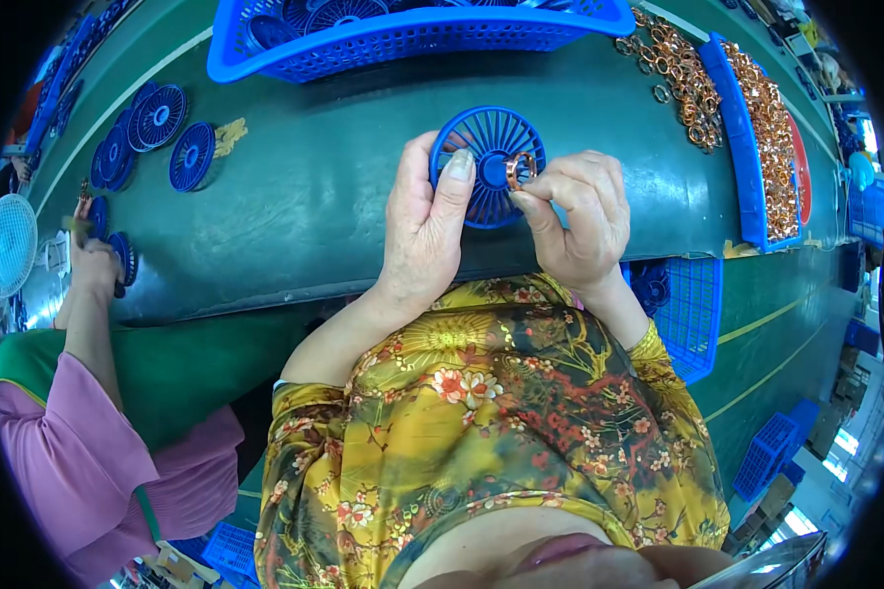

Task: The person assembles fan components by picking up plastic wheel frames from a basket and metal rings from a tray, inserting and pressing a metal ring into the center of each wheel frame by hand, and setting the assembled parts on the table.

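Note:
A round blue plastic fan grille [496,126] with radial slats is gripped at its left rim by my left hand [427,216], thumb on top. Between the thumb and fingers of my right hand [581,211] is a copper-coloured ring [514,173]. The ring stands on edge at the right of the grille's hub, close against or touching it; I cannot tell which. Both hands are over the near edge of the green table [314,196].
A blue basket [413,39] of grilles stands at the far side. Loose copper rings [692,83] lie right, beside a blue tray [742,147] full of them. More grilles [192,157] lie left, near a co-worker's hand [93,265]. A blue crate [692,319] sits below the table edge.

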`<state>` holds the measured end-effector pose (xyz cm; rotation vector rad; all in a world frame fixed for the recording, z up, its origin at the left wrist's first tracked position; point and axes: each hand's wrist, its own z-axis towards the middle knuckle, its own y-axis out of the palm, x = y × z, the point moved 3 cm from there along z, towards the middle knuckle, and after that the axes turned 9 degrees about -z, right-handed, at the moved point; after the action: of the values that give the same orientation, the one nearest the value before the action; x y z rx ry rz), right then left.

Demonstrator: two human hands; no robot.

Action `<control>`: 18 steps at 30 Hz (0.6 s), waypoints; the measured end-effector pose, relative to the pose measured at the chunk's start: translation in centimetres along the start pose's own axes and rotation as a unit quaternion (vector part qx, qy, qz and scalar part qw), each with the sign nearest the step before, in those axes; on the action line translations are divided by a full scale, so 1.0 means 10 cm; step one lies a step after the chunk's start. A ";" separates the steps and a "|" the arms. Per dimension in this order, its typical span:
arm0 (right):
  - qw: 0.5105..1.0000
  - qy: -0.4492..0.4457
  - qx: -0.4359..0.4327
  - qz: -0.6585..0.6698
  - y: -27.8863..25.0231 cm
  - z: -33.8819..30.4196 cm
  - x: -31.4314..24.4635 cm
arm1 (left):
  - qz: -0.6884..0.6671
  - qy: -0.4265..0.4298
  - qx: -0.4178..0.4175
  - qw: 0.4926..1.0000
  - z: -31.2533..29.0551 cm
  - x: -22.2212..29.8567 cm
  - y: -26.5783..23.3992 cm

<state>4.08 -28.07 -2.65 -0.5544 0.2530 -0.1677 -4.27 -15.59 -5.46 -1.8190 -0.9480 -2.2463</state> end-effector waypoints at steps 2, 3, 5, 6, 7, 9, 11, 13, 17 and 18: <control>1.000 0.004 0.004 -0.004 0.00 0.00 0.01 | -0.026 -0.020 -0.004 0.999 0.00 -0.01 0.00; 1.000 0.004 0.003 -0.005 0.00 0.00 0.02 | -0.043 -0.015 -0.008 0.999 0.00 -0.03 0.01; 1.000 -0.003 0.000 0.001 0.01 -0.01 0.00 | -0.060 -0.010 -0.011 0.998 -0.01 -0.02 0.02; 1.000 -0.004 0.000 0.001 0.01 -0.01 -0.01 | -0.056 -0.002 -0.019 0.998 -0.03 -0.01 0.04; 1.000 -0.004 -0.019 -0.012 0.02 0.00 -0.03 | -0.051 0.006 -0.027 0.998 -0.04 0.01 0.05; 0.997 0.010 -0.068 -0.024 0.07 0.01 -0.01 | -0.046 0.017 -0.018 0.999 -0.03 -0.05 0.05; 0.995 0.019 -0.096 -0.023 0.07 0.07 -0.04 | -0.041 0.030 -0.011 0.999 -0.05 -0.07 0.03; 0.992 0.027 -0.121 -0.023 0.07 0.07 -0.06 | 0.151 0.055 -0.018 0.987 -0.10 -0.06 0.02; 0.987 0.062 -0.149 -0.009 0.12 0.01 -0.06 | 0.187 0.042 -0.016 0.981 -0.10 -0.10 -0.01; 0.988 0.073 -0.132 -0.008 0.13 -0.01 -0.05 | 0.186 0.042 -0.017 0.982 -0.07 -0.11 -0.01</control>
<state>3.64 -26.93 -3.32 -0.8087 0.4179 -0.1926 -4.64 -16.23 -6.58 -1.7263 -0.5063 -2.0944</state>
